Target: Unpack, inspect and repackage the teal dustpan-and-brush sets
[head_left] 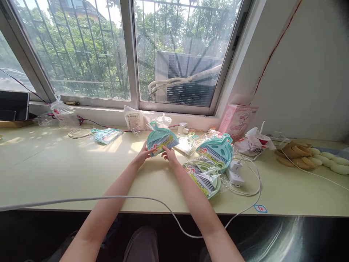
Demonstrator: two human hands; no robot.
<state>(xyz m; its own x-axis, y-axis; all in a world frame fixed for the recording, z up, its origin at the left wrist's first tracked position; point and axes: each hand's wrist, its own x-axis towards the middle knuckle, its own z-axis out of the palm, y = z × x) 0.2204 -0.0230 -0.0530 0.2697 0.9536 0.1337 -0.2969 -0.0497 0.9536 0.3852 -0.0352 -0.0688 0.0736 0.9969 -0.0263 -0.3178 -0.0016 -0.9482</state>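
Both of my hands hold a teal mini dustpan-and-brush set (pixel 160 139) with a printed paper label, tilted up off the pale green table (pixel 54 171). My left hand (pixel 144 153) grips its lower left edge. My right hand (pixel 169 154) pinches the lower right edge. To the right lie more such sets in clear wrappers: a teal one (pixel 216 149) and a light green one (pixel 204 176), which overlap. Another teal wrapped set (pixel 107 134) lies farther left.
A white power strip (pixel 234 173) and white cables (pixel 136 198) cross the table. A pink box (pixel 237 120), a crumpled white bag (pixel 255 143) and yellow-brown items (pixel 297 154) sit at the right. Plastic bags (pixel 64 112) line the windowsill; a dark device (pixel 13 105) stands far left.
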